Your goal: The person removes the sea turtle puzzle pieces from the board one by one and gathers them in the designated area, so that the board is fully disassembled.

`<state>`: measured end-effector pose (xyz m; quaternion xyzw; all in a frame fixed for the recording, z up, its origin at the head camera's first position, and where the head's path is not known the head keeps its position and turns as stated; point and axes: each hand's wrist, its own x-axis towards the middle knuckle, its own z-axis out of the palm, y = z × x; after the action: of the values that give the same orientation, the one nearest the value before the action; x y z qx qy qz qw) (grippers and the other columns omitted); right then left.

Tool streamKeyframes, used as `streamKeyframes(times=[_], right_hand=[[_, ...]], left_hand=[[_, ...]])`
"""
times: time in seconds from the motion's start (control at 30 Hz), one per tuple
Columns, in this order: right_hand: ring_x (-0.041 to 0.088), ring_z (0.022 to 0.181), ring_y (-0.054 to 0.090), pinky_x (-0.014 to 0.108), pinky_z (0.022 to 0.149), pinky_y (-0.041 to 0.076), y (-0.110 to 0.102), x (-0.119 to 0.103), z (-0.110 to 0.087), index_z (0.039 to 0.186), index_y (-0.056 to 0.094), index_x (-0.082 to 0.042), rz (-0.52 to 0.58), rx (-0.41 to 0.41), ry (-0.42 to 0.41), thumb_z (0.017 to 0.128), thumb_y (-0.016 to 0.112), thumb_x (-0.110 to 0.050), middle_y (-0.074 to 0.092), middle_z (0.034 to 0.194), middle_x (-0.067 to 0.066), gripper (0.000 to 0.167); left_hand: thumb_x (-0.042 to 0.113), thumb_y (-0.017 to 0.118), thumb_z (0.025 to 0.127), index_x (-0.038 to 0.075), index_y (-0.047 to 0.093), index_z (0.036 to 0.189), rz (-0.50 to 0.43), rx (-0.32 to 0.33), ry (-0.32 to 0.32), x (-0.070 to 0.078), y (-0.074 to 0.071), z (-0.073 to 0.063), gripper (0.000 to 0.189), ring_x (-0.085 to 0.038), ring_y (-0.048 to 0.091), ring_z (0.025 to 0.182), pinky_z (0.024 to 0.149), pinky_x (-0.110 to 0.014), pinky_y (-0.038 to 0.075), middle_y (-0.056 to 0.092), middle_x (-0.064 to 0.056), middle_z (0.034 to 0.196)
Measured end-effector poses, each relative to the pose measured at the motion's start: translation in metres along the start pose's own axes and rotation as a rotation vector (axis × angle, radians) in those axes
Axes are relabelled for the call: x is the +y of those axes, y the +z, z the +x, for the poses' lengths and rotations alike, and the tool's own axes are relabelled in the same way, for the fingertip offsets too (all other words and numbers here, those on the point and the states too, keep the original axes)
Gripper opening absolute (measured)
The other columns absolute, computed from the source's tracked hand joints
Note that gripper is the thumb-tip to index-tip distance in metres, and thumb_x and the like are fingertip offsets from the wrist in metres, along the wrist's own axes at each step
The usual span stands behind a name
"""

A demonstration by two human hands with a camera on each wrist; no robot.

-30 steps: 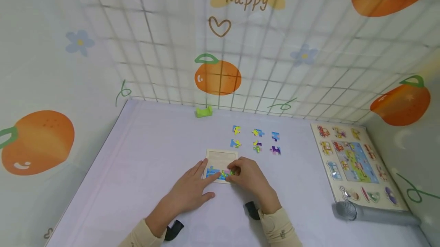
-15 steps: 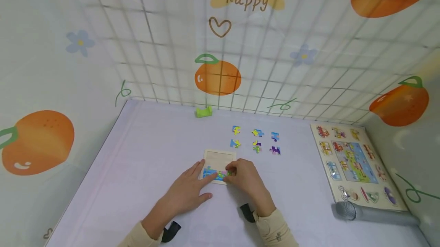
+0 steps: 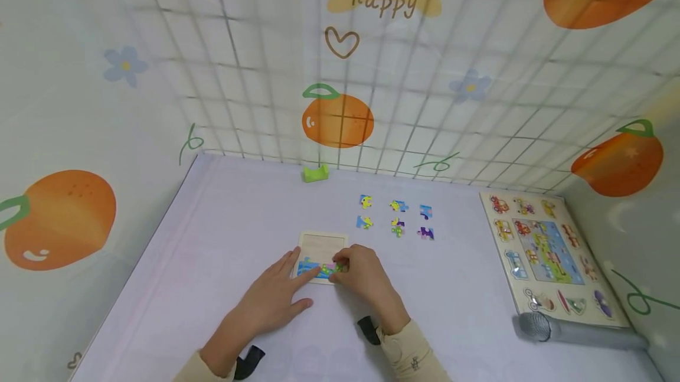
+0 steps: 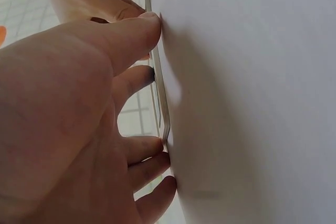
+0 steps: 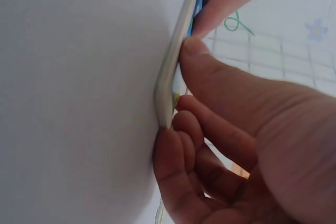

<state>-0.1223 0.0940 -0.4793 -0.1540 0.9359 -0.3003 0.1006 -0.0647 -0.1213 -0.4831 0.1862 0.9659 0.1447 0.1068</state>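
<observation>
A small wooden puzzle tray (image 3: 325,241) lies on the table, its near part filled with blue, pink and green puzzle pieces (image 3: 307,267) and its far part showing bare wood. My left hand (image 3: 268,299) rests at the tray's left side with straight fingers, the index finger reaching over the fitted pieces. At the near right corner, my right hand (image 3: 366,276) has its fingers curled and pinches a green-patterned puzzle piece (image 3: 339,267), mostly hidden by the fingers. In the right wrist view, the thumb is right at the tray's edge (image 5: 167,80).
Several loose puzzle pieces (image 3: 397,206) lie in two rows beyond the tray, to the right. A green block (image 3: 316,174) sits by the back wall. On the far right are a wooden picture board (image 3: 507,255) and a grey microphone (image 3: 584,331).
The tray has slid left across the table, and both hands have shifted left along with it. The loose pieces stay where they were.
</observation>
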Motion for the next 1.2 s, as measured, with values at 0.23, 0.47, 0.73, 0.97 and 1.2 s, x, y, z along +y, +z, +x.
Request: streamKeyframes(times=[0.23,0.47,0.73,0.97,1.2], right_hand=[[0.010,0.077,0.056,0.024,0.071,0.050,0.003,-0.006,0.006,0.101,0.077,-0.006,0.037,-0.026,0.012,0.077,0.090,-0.018,0.068,0.088,0.001,0.030],[0.010,0.076,0.054,0.024,0.070,0.049,0.009,-0.013,0.013,0.098,0.076,-0.007,0.050,-0.029,0.025,0.075,0.092,-0.017,0.066,0.085,0.000,0.030],[0.010,0.076,0.053,0.024,0.069,0.047,0.012,-0.015,0.016,0.097,0.075,-0.009,0.039,-0.036,0.041,0.074,0.093,-0.019,0.064,0.084,-0.002,0.031],[0.012,0.076,0.051,0.024,0.068,0.045,0.014,-0.015,0.015,0.096,0.069,-0.011,0.051,-0.027,0.045,0.073,0.093,-0.017,0.060,0.084,-0.002,0.034],[0.011,0.073,0.052,0.024,0.066,0.045,0.014,-0.017,0.011,0.095,0.063,-0.014,0.074,0.007,0.015,0.079,0.088,-0.012,0.063,0.080,-0.003,0.030]], left_hand=[[0.047,0.067,0.097,0.032,0.051,0.151,-0.024,0.010,-0.014,-0.006,-0.004,-0.004,0.059,-0.037,0.029,0.155,0.122,-0.054,0.033,0.024,-0.019,0.169],[0.049,0.067,0.096,0.034,0.050,0.151,-0.012,0.016,-0.026,-0.017,-0.003,-0.007,0.059,-0.037,0.030,0.154,0.121,-0.054,0.034,0.024,-0.017,0.169],[0.047,0.065,0.098,0.031,0.049,0.152,-0.039,-0.003,-0.032,-0.017,-0.007,-0.007,0.059,-0.037,0.028,0.155,0.123,-0.055,0.032,0.022,-0.017,0.170],[0.045,0.066,0.098,0.028,0.051,0.151,-0.049,-0.002,-0.027,-0.014,-0.010,-0.008,0.058,-0.039,0.029,0.154,0.122,-0.056,0.032,0.023,-0.019,0.169],[0.046,0.065,0.098,0.030,0.051,0.151,-0.039,-0.005,-0.032,-0.014,-0.010,-0.007,0.057,-0.039,0.029,0.154,0.122,-0.056,0.032,0.023,-0.018,0.169]])
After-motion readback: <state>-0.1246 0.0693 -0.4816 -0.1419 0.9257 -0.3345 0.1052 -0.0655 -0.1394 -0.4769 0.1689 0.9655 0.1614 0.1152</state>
